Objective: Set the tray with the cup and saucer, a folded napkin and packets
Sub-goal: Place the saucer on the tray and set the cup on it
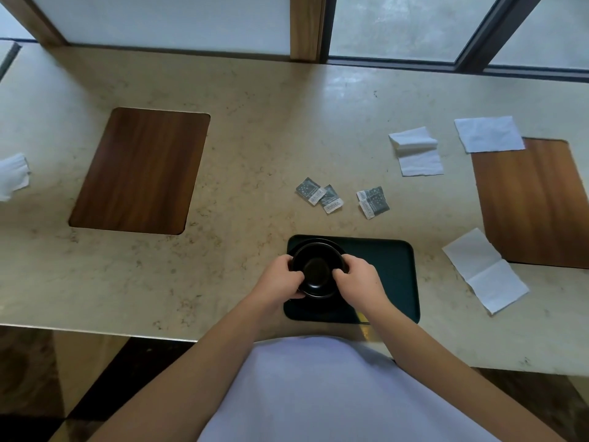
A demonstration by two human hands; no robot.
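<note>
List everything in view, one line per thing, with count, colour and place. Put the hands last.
Tray: one, dark green, near counter edge.
Cup: one, black, over the tray's left part, between both hands.
Saucer: one, black, under the cup.
Packets: about four, grey, in two small clusters beyond the tray.
Napkins: five, white; four right of the packets, one at the far left edge.
Wood panels: two, brown, set into the counter, left and right.
Counter: one, beige stone.
Windows: along the back, wood and dark frames.
Shirt: one, white, bottom of view.
Left hand: on the cup's left side.
Right hand: on the cup's right side.
</note>
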